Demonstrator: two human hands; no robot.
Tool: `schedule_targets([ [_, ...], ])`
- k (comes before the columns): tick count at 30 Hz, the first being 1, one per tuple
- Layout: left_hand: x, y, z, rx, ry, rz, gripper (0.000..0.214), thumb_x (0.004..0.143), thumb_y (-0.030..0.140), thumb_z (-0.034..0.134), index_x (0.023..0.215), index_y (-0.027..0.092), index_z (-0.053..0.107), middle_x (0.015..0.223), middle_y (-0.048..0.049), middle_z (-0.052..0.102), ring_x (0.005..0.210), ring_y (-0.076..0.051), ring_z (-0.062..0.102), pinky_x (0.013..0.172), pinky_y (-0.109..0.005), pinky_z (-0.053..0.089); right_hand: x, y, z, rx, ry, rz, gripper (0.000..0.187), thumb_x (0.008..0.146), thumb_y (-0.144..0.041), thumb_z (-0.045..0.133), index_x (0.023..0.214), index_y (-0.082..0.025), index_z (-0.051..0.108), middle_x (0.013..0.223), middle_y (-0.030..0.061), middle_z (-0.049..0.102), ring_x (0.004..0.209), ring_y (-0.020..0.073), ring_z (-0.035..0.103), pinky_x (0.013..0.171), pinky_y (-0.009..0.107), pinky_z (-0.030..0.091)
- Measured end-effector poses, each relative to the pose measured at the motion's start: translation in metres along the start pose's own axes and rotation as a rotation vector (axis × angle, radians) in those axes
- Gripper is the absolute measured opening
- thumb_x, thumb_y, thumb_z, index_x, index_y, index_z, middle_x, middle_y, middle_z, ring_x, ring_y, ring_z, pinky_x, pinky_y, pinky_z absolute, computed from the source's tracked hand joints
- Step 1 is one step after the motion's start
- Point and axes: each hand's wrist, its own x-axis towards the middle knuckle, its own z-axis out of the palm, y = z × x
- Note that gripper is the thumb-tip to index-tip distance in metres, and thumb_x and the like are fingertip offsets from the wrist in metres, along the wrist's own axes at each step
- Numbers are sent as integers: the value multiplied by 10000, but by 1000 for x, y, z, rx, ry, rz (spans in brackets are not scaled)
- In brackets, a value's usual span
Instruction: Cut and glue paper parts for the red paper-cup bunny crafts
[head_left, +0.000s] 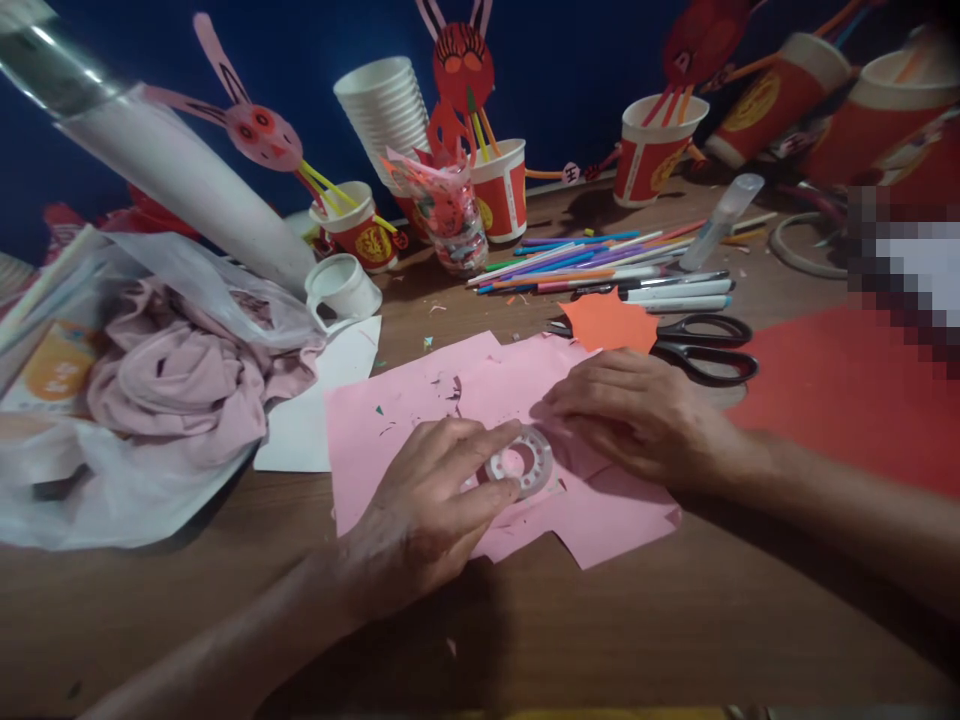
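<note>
A small clear tape roll (523, 463) lies on a sheet of pink paper (420, 410) on the wooden table. My left hand (431, 505) pinches the roll between thumb and forefinger. My right hand (637, 415) rests just right of the roll with its fingers pressed flat on the pink paper. An orange cut-out shape (609, 323) sits just behind my right hand.
Black scissors (705, 347) lie right of the orange shape, beside a red sheet (847, 395). Pens and straws (600, 265) lie behind, with red paper cups (656, 148), stacked white cups (384, 105) and a glue tube (721, 220). A plastic bag with pink cloth (172, 370) fills the left.
</note>
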Motion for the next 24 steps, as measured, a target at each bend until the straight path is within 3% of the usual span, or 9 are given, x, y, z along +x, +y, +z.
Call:
schedule_targets([
  [6, 2, 0, 2, -28, 52, 18, 233, 749, 76, 547, 951, 175, 609, 1180, -89, 592, 927, -222, 525, 758, -391, 450, -1, -11, -8, -73, -74, -266, 164, 857, -196, 455, 950, -220, 588, 972, 34, 691, 947, 170, 596, 826, 362, 404],
  [12, 2, -13, -6, -375, 170, -141, 297, 801, 72, 394, 1058, 144, 524, 1076, -104, 625, 971, -174, 571, 809, -339, 496, -2, -12, -6, -134, -131, -341, 190, 854, -171, 452, 974, -227, 588, 1058, 34, 676, 1001, 190, 594, 905, 428, 363],
  [14, 1, -23, -13, -399, 300, -179, 262, 832, 104, 369, 1025, 152, 541, 1094, -98, 605, 975, -166, 576, 811, -332, 499, -2, -12, -5, -143, -143, -339, 206, 842, -162, 456, 983, -231, 590, 1060, 39, 677, 1016, 201, 590, 906, 438, 360],
  [17, 0, -34, -26, -345, 588, -258, 215, 860, 169, 388, 981, 153, 565, 1025, -75, 613, 831, -141, 600, 743, -307, 514, -2, -12, -5, -156, -144, -348, 200, 826, -173, 482, 983, -232, 590, 1037, 43, 686, 1011, 209, 593, 918, 448, 347],
  [19, 0, -36, -32, -310, 664, -297, 215, 869, 182, 390, 972, 146, 574, 933, -60, 634, 768, -132, 600, 715, -296, 515, -2, -11, -4, -163, -137, -351, 205, 815, -177, 503, 997, -219, 587, 1019, 50, 692, 991, 213, 600, 919, 456, 342],
  [24, 1, -27, -33, -233, 561, -170, 217, 828, 105, 409, 947, 105, 591, 902, -78, 670, 815, -149, 611, 747, -307, 509, -4, -8, -2, -196, -163, -365, 250, 788, -162, 530, 1030, -198, 582, 994, 48, 697, 965, 201, 593, 923, 447, 348],
])
